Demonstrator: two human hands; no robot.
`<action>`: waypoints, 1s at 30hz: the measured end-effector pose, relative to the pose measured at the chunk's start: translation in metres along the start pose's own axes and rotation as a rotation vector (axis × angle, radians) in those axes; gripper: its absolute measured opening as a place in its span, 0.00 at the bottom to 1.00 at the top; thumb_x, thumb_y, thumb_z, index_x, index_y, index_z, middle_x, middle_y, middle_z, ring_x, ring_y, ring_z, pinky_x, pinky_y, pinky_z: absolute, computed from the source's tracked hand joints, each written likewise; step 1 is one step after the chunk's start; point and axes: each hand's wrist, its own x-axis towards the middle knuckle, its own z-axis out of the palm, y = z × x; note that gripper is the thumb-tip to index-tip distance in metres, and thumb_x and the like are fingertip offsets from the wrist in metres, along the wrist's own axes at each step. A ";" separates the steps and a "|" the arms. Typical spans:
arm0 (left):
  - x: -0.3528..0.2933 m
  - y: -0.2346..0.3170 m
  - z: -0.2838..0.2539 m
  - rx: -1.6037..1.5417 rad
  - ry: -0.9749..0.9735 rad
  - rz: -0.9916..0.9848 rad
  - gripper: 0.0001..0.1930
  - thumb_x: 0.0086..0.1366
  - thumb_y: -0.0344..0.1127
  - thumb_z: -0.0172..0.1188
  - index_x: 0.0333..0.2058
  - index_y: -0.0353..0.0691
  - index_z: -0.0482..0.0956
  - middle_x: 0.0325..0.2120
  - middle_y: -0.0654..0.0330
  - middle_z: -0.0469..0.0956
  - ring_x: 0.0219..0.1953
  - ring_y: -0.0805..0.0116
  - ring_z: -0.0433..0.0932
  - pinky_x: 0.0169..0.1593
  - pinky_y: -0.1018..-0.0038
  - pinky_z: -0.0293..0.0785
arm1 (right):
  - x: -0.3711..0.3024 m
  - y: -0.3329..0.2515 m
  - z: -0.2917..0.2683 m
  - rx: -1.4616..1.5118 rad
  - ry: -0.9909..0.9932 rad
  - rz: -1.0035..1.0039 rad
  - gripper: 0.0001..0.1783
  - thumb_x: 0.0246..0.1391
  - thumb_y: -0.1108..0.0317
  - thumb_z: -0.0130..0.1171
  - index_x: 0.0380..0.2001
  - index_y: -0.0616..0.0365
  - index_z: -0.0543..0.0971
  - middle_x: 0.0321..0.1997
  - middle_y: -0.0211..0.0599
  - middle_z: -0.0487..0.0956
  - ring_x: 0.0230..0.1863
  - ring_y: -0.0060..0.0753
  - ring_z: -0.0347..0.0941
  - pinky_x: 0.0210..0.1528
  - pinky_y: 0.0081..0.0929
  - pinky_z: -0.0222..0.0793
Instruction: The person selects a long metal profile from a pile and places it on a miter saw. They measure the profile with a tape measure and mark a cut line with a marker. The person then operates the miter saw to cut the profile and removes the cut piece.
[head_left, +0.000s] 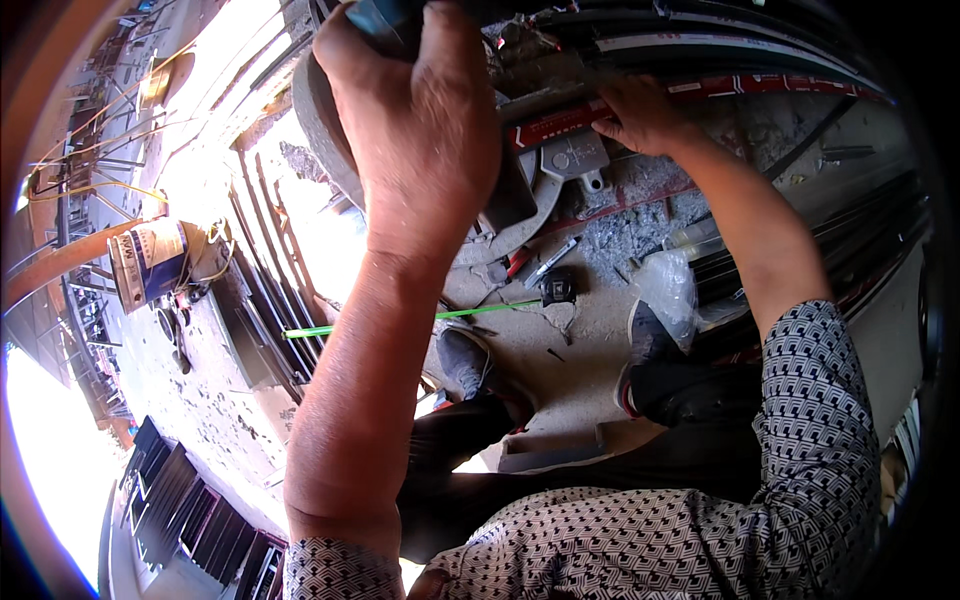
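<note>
At the top, my left hand (420, 130) is closed round the dark blue-green handle (385, 18) of a cut-off saw. Beside my wrist shows the saw's round grey guard or disc (318, 125); my hand hides much of the saw's middle. My right hand (645, 115) grips a long bar (720, 87) with red printed film, its fingers partly over the far side. The bar runs from the saw out to the right. Under it sits the saw's grey base plate (575, 155), with metal chips scattered around.
A black tape measure (558, 285) lies on the floor with its green blade (480, 311) drawn out leftward. Near it are a marker (552, 260) and a clear plastic bag (668, 290). Dark profiles lie at right and far left. A bucket (150, 262) stands at left.
</note>
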 end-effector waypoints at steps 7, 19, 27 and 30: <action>-0.039 -0.032 -0.010 0.060 -0.113 0.065 0.34 0.73 0.38 0.58 0.66 0.29 0.50 0.52 0.46 0.68 0.53 0.61 0.70 0.61 0.69 0.66 | -0.002 0.001 0.005 -0.085 0.024 -0.019 0.39 0.67 0.34 0.41 0.62 0.58 0.70 0.55 0.45 0.72 0.60 0.47 0.66 0.62 0.49 0.57; -0.073 -0.045 -0.003 0.104 -0.058 0.128 0.39 0.71 0.35 0.60 0.70 0.29 0.45 0.59 0.41 0.63 0.58 0.55 0.68 0.65 0.65 0.62 | -0.005 0.006 0.015 -0.031 0.100 -0.022 0.34 0.65 0.39 0.49 0.59 0.57 0.72 0.54 0.44 0.74 0.59 0.46 0.68 0.62 0.49 0.58; -0.093 -0.061 0.005 -0.003 -0.016 0.025 0.37 0.74 0.42 0.59 0.70 0.36 0.48 0.41 0.58 0.69 0.36 0.74 0.70 0.42 0.78 0.69 | -0.002 0.001 0.006 0.105 0.071 0.012 0.31 0.61 0.40 0.55 0.54 0.55 0.76 0.52 0.44 0.75 0.59 0.48 0.69 0.63 0.51 0.58; -0.097 -0.062 0.004 0.042 0.001 0.023 0.37 0.74 0.44 0.59 0.70 0.37 0.49 0.38 0.59 0.70 0.34 0.75 0.69 0.39 0.79 0.69 | -0.003 0.003 0.006 0.106 0.060 0.004 0.32 0.61 0.39 0.55 0.54 0.55 0.76 0.52 0.44 0.75 0.61 0.49 0.68 0.65 0.51 0.57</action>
